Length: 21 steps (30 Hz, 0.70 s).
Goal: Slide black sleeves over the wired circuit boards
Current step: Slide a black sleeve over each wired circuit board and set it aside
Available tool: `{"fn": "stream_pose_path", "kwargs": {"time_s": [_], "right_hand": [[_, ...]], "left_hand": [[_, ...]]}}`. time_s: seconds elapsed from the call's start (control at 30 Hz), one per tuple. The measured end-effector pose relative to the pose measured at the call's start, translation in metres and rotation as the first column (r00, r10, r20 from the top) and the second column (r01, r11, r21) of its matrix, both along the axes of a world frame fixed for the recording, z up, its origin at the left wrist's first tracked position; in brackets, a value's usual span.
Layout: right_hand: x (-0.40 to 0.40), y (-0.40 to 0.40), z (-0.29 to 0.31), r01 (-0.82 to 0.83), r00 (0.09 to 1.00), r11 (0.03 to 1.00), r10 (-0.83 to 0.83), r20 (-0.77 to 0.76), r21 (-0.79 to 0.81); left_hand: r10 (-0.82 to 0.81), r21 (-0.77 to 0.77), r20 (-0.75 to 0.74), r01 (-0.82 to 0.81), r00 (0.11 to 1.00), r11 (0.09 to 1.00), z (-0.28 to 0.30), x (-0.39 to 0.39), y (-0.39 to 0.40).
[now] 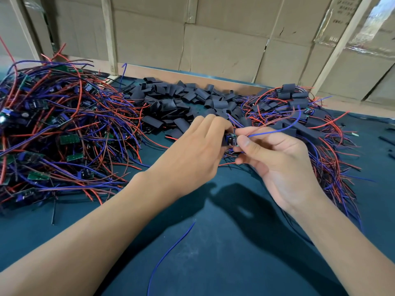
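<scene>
- Holding: your left hand (192, 150) and right hand (275, 154) meet at frame centre over one small green circuit board (232, 139), fingers of both curled and pinching it.
- Sleeve on it: cannot tell.
- Blue wire (277, 130): thin, flexible, trailing right from your right-hand pinch.
- Black sleeves (192, 101): flattened matte tubes, heaped on the worktop (213, 253) just beyond your left hand.
- Unsleeved boards (64, 129): tangled left.

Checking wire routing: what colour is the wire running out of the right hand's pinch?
Blue wire, pinched by the right hand; clearest in the head view.
</scene>
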State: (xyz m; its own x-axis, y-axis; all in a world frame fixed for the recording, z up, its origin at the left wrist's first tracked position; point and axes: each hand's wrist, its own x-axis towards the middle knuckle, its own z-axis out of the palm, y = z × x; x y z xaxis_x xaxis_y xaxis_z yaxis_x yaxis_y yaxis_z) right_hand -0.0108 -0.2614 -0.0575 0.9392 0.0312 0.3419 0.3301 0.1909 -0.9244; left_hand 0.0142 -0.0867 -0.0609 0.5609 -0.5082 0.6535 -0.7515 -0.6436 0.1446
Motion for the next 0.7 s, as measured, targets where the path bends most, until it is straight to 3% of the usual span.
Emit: {"fn": "stream_pose_path", "kwargs": {"time_s": [0.33, 0.57, 0.7], "right_hand": [[0.0033, -0.0075, -0.0021, 0.036, 0.997, 0.98, -0.021, 0.08, -0.195], [0.0044, -0.004, -0.0099, 0.114, 0.993, 0.978, -0.107, 0.05, -0.175], [0.0033, -0.0064, -0.0051, -0.043, 0.999, 0.999, 0.043, -0.028, -0.023]], "left_hand": [[-0.104, 0.11, 0.069, 0.096, 0.992, 0.989, 0.0015, -0.0004, 0.0009], [-0.201, 0.033, -0.015, 0.201, 0.979, 0.979, -0.001, -0.0049, -0.002], [-0.214, 0.026, 0.011, 0.214, 0.977, 0.976, -0.001, -0.0031, -0.0032]]}}
